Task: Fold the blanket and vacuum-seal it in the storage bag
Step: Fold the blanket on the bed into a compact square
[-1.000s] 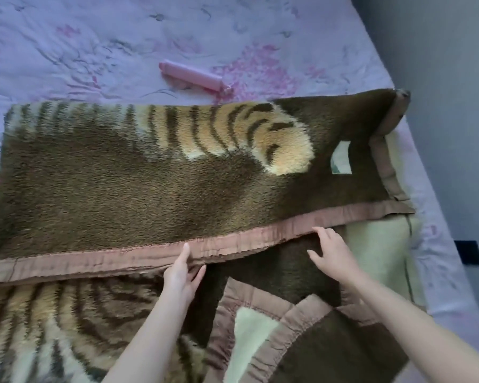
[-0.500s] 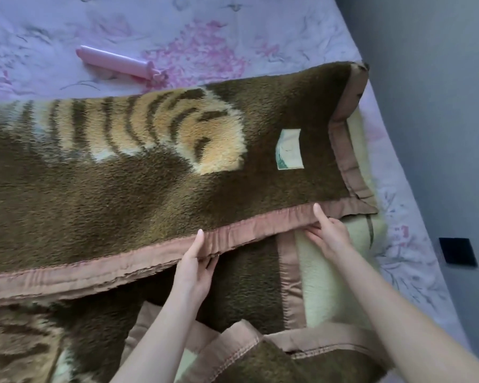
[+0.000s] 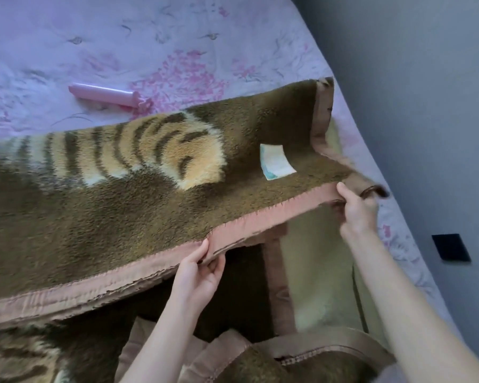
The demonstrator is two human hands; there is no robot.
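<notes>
Both your hands grip the pink trim [image 3: 260, 222] of the brown tiger blanket [image 3: 122, 211]. Your left hand [image 3: 198, 275] pinches the trim between thumb and curled fingers, lifting the edge. Your right hand [image 3: 356, 210] clutches the same trim near the corner, fingers wrapped under it. A white label [image 3: 275, 161] sits just beyond and left of your right hand. A pink tube [image 3: 105, 95] lies on the floral bedsheet [image 3: 177, 37], well beyond your left hand. Below both hands, more blanket lies bunched.
</notes>
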